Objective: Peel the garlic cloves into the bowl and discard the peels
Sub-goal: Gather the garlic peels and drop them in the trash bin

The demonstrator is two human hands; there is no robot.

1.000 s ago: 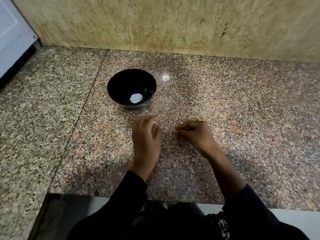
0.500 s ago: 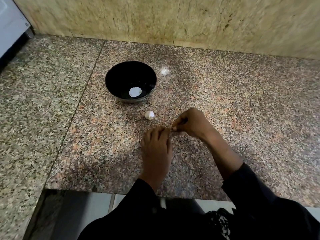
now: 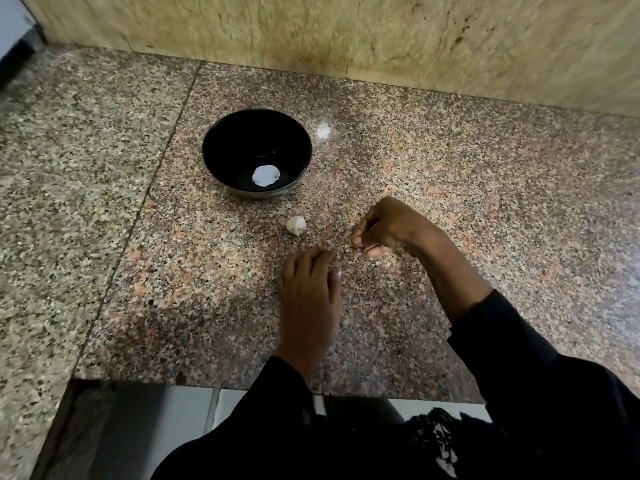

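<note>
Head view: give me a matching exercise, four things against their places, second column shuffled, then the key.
Things:
1. black bowl
2. garlic clove
3. left hand
4. right hand

Places:
A. nearest the counter's front edge
B. on the counter between bowl and hands
C. farthest back, a white piece lying inside
D. right of the clove, fingers curled

Pairs: 1-C, 2-B, 3-A, 4-D

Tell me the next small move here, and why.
Probably bring the hands together and peel on: the left hand seems to hold something pale at its fingertips, the right hand is curled just apart. Another garlic piece waits on the counter before the black bowl.
</note>
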